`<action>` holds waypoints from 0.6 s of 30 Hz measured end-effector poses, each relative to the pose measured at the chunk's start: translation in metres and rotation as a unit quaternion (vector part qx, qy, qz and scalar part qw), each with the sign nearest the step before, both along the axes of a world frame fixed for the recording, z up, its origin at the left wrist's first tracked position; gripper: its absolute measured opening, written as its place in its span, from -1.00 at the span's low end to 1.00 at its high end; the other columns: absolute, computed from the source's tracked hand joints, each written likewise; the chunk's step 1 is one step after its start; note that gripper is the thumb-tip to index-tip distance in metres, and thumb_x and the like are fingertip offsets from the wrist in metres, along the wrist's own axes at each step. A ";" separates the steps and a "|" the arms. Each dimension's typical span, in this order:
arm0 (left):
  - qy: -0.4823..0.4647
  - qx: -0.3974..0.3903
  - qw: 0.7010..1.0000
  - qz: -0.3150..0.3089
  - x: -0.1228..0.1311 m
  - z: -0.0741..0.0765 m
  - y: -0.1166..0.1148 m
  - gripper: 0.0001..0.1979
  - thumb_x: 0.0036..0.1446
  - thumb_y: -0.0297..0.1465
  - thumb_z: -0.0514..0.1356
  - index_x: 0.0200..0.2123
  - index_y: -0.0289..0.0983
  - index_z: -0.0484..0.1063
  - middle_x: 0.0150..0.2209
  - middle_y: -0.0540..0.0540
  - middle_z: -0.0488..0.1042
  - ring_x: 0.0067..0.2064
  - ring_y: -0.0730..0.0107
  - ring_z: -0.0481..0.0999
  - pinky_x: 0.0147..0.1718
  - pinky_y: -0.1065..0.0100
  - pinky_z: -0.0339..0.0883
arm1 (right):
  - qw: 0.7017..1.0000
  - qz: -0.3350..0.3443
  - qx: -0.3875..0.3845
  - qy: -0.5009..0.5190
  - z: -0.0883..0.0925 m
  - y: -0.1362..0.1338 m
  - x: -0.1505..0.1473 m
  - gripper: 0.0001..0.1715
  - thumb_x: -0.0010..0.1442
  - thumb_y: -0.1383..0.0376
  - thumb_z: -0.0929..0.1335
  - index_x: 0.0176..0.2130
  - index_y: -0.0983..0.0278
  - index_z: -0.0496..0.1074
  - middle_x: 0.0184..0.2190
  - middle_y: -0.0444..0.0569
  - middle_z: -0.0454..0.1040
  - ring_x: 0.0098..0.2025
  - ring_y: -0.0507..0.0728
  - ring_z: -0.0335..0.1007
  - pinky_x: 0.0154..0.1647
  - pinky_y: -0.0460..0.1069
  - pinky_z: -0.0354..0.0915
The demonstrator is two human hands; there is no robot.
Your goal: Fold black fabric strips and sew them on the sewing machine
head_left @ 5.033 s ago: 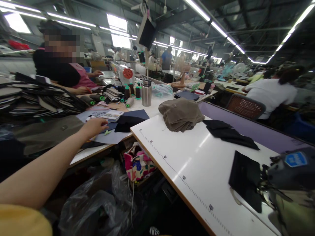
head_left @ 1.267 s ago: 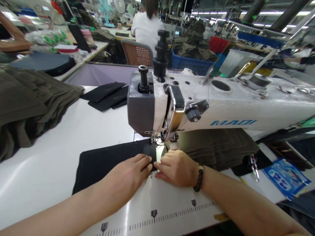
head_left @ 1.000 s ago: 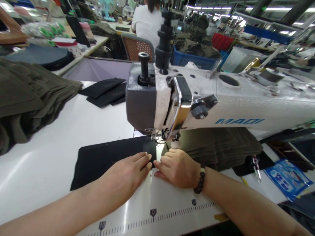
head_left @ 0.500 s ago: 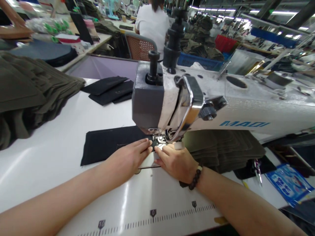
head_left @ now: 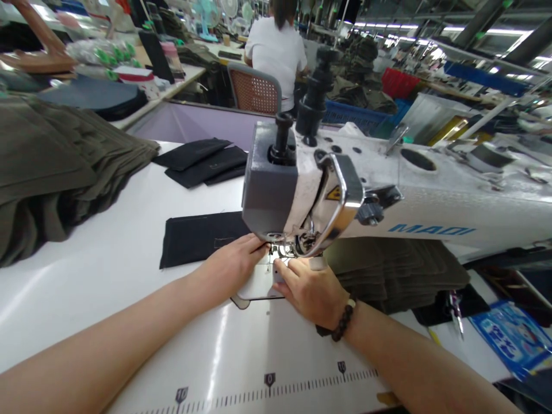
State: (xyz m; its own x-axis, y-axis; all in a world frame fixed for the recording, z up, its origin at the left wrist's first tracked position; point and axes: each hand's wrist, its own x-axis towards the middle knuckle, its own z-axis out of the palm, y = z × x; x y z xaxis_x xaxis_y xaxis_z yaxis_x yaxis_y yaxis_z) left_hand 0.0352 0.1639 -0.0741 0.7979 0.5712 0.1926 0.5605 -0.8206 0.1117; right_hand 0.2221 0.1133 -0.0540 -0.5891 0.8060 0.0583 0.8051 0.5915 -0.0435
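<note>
A black fabric panel (head_left: 194, 234) with a stitched outline lies flat at the sewing machine's (head_left: 276, 190) needle area, its right end hidden behind the machine head. My left hand (head_left: 230, 261) rests on the near right edge of this panel, fingers stretched toward the presser foot (head_left: 282, 250). Just right of it, my right hand (head_left: 313, 287) has its fingertips on the metal needle plate (head_left: 259, 282), index finger extended and thumb apart. No cloth shows clearly under the right fingers. A dark beaded bracelet (head_left: 344, 321) circles my right wrist.
Several black panels (head_left: 207, 161) lie behind the work area. Olive-brown cut pieces are stacked at left (head_left: 56, 161) and under the machine arm (head_left: 392, 270). A blue packet (head_left: 513, 336) lies at right. Beyond, a person in a white shirt (head_left: 278, 54) sits facing away.
The black panel has shifted away from me and a little to the right, with my left hand following. More of the needle plate shows. The view has also tilted slightly.
</note>
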 end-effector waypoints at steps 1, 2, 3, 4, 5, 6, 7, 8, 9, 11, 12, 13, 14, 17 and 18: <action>-0.002 0.001 1.000 0.000 0.000 0.001 -0.001 -0.69 0.11 -0.57 0.01 -0.05 -0.37 0.26 -0.02 -0.22 0.31 0.06 0.24 0.26 0.05 0.27 0.15 | 1.000 0.000 0.000 0.003 0.000 0.000 0.000 -0.59 0.15 0.19 0.30 -0.05 0.35 0.30 -0.36 -0.01 0.43 -0.29 0.13 0.32 -0.32 -0.01 0.15; -0.003 0.000 1.000 -0.001 0.000 0.002 -0.002 -0.70 0.11 -0.57 0.01 -0.05 -0.37 0.26 -0.03 -0.22 0.32 0.05 0.24 0.27 0.04 0.28 0.15 | 1.000 0.000 0.000 0.008 -0.001 0.000 0.000 -0.59 0.15 0.19 0.30 -0.05 0.36 0.30 -0.35 0.00 0.43 -0.28 0.13 0.32 -0.31 -0.01 0.15; -0.002 -0.004 1.000 -0.003 0.001 0.004 -0.002 -0.71 0.11 -0.57 0.01 -0.06 -0.38 0.27 -0.04 -0.22 0.33 0.04 0.24 0.27 0.04 0.29 0.16 | 1.000 -0.001 0.000 0.014 -0.001 -0.001 0.000 -0.60 0.15 0.21 0.30 -0.04 0.36 0.30 -0.34 0.00 0.43 -0.27 0.13 0.32 -0.30 -0.01 0.16; 0.000 -0.009 1.000 -0.005 0.001 0.006 -0.003 -0.72 0.12 -0.56 0.01 -0.08 -0.38 0.28 -0.05 -0.21 0.34 0.04 0.25 0.28 0.03 0.30 0.16 | 1.000 -0.002 -0.001 0.020 -0.002 -0.001 0.000 -0.60 0.15 0.22 0.30 -0.04 0.36 0.30 -0.33 0.00 0.42 -0.26 0.12 0.32 -0.29 -0.02 0.17; 0.001 -0.012 1.000 -0.006 0.001 0.008 -0.004 -0.73 0.12 -0.56 0.01 -0.09 -0.38 0.30 -0.07 -0.21 0.35 0.03 0.26 0.29 0.02 0.31 0.17 | 1.000 -0.004 -0.004 0.025 -0.002 -0.001 0.000 -0.61 0.15 0.23 0.30 -0.04 0.36 0.30 -0.32 0.00 0.42 -0.26 0.12 0.32 -0.28 -0.02 0.17; 0.000 -0.014 1.000 -0.007 0.002 0.009 -0.004 -0.74 0.12 -0.56 0.01 -0.11 -0.38 0.31 -0.07 -0.21 0.35 0.02 0.26 0.29 0.02 0.31 0.17 | 1.000 -0.007 -0.007 0.028 -0.003 -0.002 0.000 -0.62 0.15 0.24 0.31 -0.05 0.35 0.30 -0.32 -0.01 0.42 -0.26 0.12 0.32 -0.28 -0.02 0.18; -0.001 -0.016 1.000 -0.007 0.002 0.010 -0.004 -0.74 0.12 -0.56 0.01 -0.11 -0.38 0.31 -0.08 -0.20 0.36 0.02 0.26 0.29 0.02 0.31 0.17 | 0.999 -0.009 -0.009 0.030 -0.003 -0.002 0.000 -0.64 0.14 0.25 0.31 -0.06 0.33 0.31 -0.33 -0.02 0.42 -0.26 0.12 0.32 -0.27 -0.02 0.19; -0.003 -0.017 1.000 -0.006 0.002 0.010 -0.003 -0.74 0.12 -0.56 0.01 -0.10 -0.38 0.31 -0.08 -0.21 0.36 0.02 0.26 0.29 0.02 0.31 0.17 | 0.999 -0.011 -0.010 0.031 -0.004 -0.002 0.000 -0.65 0.13 0.26 0.32 -0.07 0.32 0.33 -0.34 -0.02 0.42 -0.26 0.11 0.33 -0.27 -0.02 0.20; -0.007 -0.017 1.000 -0.002 0.002 0.010 -0.003 -0.73 0.11 -0.56 0.01 -0.09 -0.39 0.30 -0.08 -0.21 0.36 0.03 0.26 0.29 0.02 0.30 0.17 | 0.999 -0.010 -0.007 0.031 -0.005 -0.003 0.000 -0.66 0.13 0.27 0.32 -0.08 0.32 0.34 -0.35 -0.03 0.42 -0.27 0.11 0.33 -0.28 -0.02 0.21; -0.014 -0.018 1.000 0.003 0.002 0.009 -0.003 -0.70 0.11 -0.55 0.02 -0.06 -0.41 0.28 -0.04 -0.23 0.34 0.05 0.25 0.26 0.03 0.31 0.17 | 0.999 -0.004 0.007 0.032 -0.007 -0.003 0.000 -0.66 0.11 0.30 0.33 -0.08 0.32 0.35 -0.38 -0.04 0.42 -0.30 0.12 0.34 -0.30 -0.01 0.22; -0.017 -0.018 1.000 0.005 0.002 0.008 -0.004 -0.70 0.10 -0.54 0.02 -0.05 -0.41 0.28 -0.03 -0.24 0.33 0.06 0.24 0.25 0.03 0.31 0.16 | 0.999 -0.001 0.016 0.034 -0.008 -0.003 -0.001 -0.64 0.10 0.31 0.34 -0.07 0.33 0.34 -0.38 -0.04 0.43 -0.32 0.12 0.34 -0.31 0.00 0.23; -0.018 -0.018 1.000 0.008 0.001 0.008 -0.006 -0.69 0.10 -0.53 0.03 -0.05 -0.42 0.27 -0.01 -0.25 0.32 0.07 0.23 0.24 0.04 0.31 0.15 | 0.999 0.002 0.023 0.035 -0.010 -0.004 0.000 -0.62 0.09 0.32 0.34 -0.06 0.33 0.34 -0.38 -0.04 0.43 -0.33 0.13 0.34 -0.32 0.00 0.24; -0.017 -0.019 1.000 0.013 0.001 0.008 -0.009 -0.69 0.11 -0.51 0.03 -0.04 -0.42 0.27 0.00 -0.25 0.31 0.07 0.22 0.24 0.05 0.29 0.14 | 0.999 0.004 0.029 0.038 -0.011 -0.004 0.000 -0.61 0.09 0.33 0.34 -0.05 0.32 0.33 -0.37 -0.03 0.44 -0.33 0.13 0.35 -0.33 0.01 0.25; 0.014 -0.025 0.998 0.056 0.000 0.009 -0.014 -0.69 0.13 -0.46 0.02 -0.03 -0.38 0.27 0.01 -0.25 0.30 0.03 0.19 0.29 0.03 0.22 0.16 | 0.998 0.007 0.041 0.053 -0.019 -0.005 0.004 -0.62 0.10 0.34 0.31 -0.04 0.28 0.33 -0.35 -0.05 0.45 -0.33 0.14 0.37 -0.35 0.00 0.28; 0.032 -0.027 0.996 0.073 -0.001 0.010 -0.012 -0.69 0.13 -0.45 0.03 -0.04 -0.37 0.28 0.02 -0.25 0.30 0.02 0.18 0.30 0.02 0.20 0.17 | 0.997 0.012 0.049 0.061 -0.022 -0.005 0.006 -0.64 0.12 0.34 0.28 -0.04 0.26 0.32 -0.35 -0.06 0.45 -0.33 0.14 0.37 -0.36 -0.02 0.29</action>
